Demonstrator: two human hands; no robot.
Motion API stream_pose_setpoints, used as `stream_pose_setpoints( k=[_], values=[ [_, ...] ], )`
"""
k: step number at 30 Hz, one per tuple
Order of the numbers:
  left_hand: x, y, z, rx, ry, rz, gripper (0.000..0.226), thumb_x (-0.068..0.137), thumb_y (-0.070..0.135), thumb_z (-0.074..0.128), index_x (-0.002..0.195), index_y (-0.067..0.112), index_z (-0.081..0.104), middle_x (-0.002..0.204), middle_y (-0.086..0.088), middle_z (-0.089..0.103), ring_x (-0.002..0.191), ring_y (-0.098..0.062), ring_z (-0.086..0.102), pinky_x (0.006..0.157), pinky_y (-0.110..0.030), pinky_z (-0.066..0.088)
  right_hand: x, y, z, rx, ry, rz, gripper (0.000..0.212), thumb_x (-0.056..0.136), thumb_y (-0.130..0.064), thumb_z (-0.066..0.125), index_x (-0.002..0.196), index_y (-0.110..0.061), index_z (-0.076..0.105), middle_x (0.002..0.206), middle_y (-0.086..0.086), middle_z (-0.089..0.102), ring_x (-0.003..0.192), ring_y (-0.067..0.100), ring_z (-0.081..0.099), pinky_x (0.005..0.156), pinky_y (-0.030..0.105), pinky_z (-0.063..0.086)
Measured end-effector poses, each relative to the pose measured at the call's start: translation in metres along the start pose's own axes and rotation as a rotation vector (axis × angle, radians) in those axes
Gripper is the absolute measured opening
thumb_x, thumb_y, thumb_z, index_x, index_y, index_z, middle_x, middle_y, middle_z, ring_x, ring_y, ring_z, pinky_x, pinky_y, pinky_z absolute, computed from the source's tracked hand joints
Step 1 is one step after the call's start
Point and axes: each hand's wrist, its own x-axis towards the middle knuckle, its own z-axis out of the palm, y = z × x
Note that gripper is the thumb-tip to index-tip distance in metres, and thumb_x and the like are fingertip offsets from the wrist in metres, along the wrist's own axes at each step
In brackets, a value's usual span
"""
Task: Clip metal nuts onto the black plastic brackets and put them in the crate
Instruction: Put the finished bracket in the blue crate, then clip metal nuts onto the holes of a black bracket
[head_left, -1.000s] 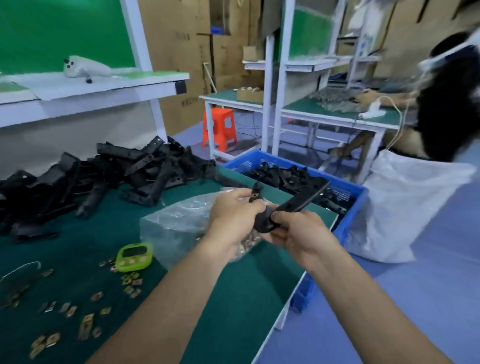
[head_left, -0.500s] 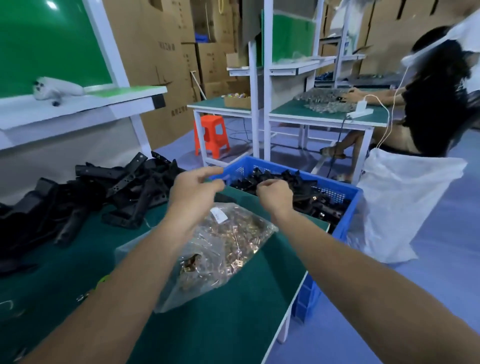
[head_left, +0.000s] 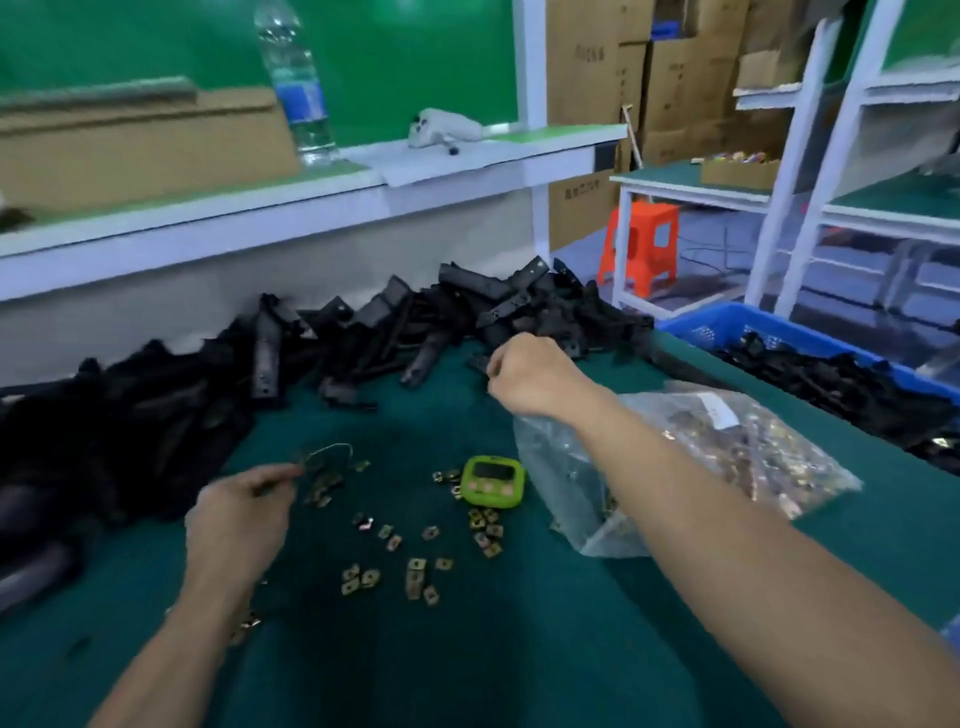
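Working two spots on the green table (head_left: 519, 649). Left hand (head_left: 239, 519) is low over the loose brass nuts (head_left: 415, 566) scattered near the front, thumb and forefinger pressed together at the far-left end of the scatter; blur hides whether a nut is between them. Right hand (head_left: 530, 374) is at the near edge of the pile of black brackets (head_left: 363, 332) along the back of the table, fingers curled against one bracket end; can't tell if it's gripping or just touching. Right forearm crosses over a clear bag (head_left: 727, 452) of more nuts. Green timer (head_left: 491, 480) sits between the bag and the loose nuts. Blue crate (head_left: 727, 327) is off the table's right edge, with brackets already inside.
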Motion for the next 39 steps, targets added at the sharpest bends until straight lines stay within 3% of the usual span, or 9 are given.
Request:
stream_pose_setpoints(
  k=[2,5,8,11,17,23,27,30,39],
  values=[
    [-0.007,-0.028,-0.014,0.040,-0.002,-0.041,0.025,0.092,0.020,0.066,0.085,0.041,0.077,0.054,0.016,0.068,0.038,-0.004,0.057,0.039,-0.017,0.043,0.022,-0.020,0.020,-0.214,-0.117,0.000,0.016,0.090,-0.011,0.050,0.089,-0.004,0.065,0.097,0.014,0.066,0.074,0.029,0.060,0.061,0.035,0.046],
    [-0.021,-0.048,-0.013,0.138,-0.071,-0.022,0.019,0.092,0.027,0.067,0.105,0.036,0.077,0.066,0.019,0.072,0.056,-0.003,0.064,0.057,-0.018,0.046,0.058,-0.025,0.043,-0.475,-0.203,0.066,0.039,0.098,-0.014,0.046,0.135,0.000,0.050,0.152,0.015,0.041,0.117,0.033,0.055,0.087,0.038,0.048],
    [-0.031,-0.061,-0.007,0.213,-0.088,0.067,0.038,0.092,0.034,0.072,0.130,0.029,0.068,0.119,0.008,0.070,0.097,-0.014,0.064,0.082,-0.026,0.049,0.083,-0.018,0.068,-0.451,-0.173,0.296,0.073,0.095,-0.015,0.053,0.157,-0.003,0.016,0.161,0.019,0.019,0.148,0.042,0.019,0.114,0.056,0.033],
    [-0.033,-0.064,-0.006,0.246,-0.077,0.185,0.034,0.093,0.030,0.071,0.127,0.030,0.070,0.126,0.006,0.069,0.108,-0.020,0.065,0.091,-0.030,0.048,0.093,-0.016,0.086,-0.453,-0.096,0.341,0.067,0.092,-0.009,0.052,0.153,-0.006,0.026,0.154,0.023,0.035,0.147,0.040,0.023,0.109,0.060,0.034],
    [-0.030,-0.060,-0.008,0.325,0.040,0.256,0.017,0.087,0.018,0.075,0.088,0.035,0.079,0.084,0.008,0.077,0.079,-0.023,0.067,0.066,-0.026,0.041,0.088,-0.047,0.110,-0.631,0.053,0.024,0.020,0.084,-0.014,0.056,0.103,-0.015,0.060,0.092,0.005,0.065,0.096,0.027,0.055,0.105,0.043,0.029],
    [-0.035,-0.054,-0.008,0.145,0.192,0.211,0.023,0.086,0.018,0.077,0.104,0.033,0.079,0.088,0.014,0.076,0.083,-0.019,0.068,0.072,-0.029,0.050,0.024,-0.091,0.119,0.130,0.338,-0.295,0.032,0.099,-0.013,0.046,0.118,-0.027,0.068,0.088,-0.003,0.072,0.078,0.019,0.062,0.071,0.032,0.047],
    [-0.033,-0.049,-0.015,-0.152,0.175,0.003,0.059,0.089,0.021,0.075,0.139,0.043,0.053,0.086,0.038,0.069,0.056,-0.007,0.065,0.054,-0.010,0.048,-0.023,-0.102,0.131,0.848,0.173,-0.189,0.031,0.099,-0.010,0.052,0.085,-0.028,0.073,0.065,-0.016,0.059,0.056,0.004,0.045,0.056,0.019,0.035],
    [-0.032,-0.051,-0.020,-0.329,0.196,-0.037,0.078,0.093,0.018,0.072,0.155,0.038,0.030,0.094,0.035,0.067,0.078,0.005,0.065,0.058,-0.009,0.047,-0.037,-0.098,0.135,1.203,0.007,-0.084,0.036,0.097,-0.003,0.055,0.075,-0.024,0.075,0.064,0.000,0.054,0.055,0.013,0.039,0.051,0.027,0.032],
    [-0.030,-0.049,-0.013,-0.475,0.118,0.025,0.046,0.095,0.007,0.066,0.121,0.045,0.059,0.091,0.020,0.064,0.084,0.004,0.062,0.068,-0.008,0.049,-0.049,-0.088,0.130,1.573,-0.181,0.098,0.044,0.092,0.005,0.059,0.058,-0.019,0.074,0.061,-0.004,0.054,0.044,0.005,0.041,0.040,0.017,0.032]
  ],
)
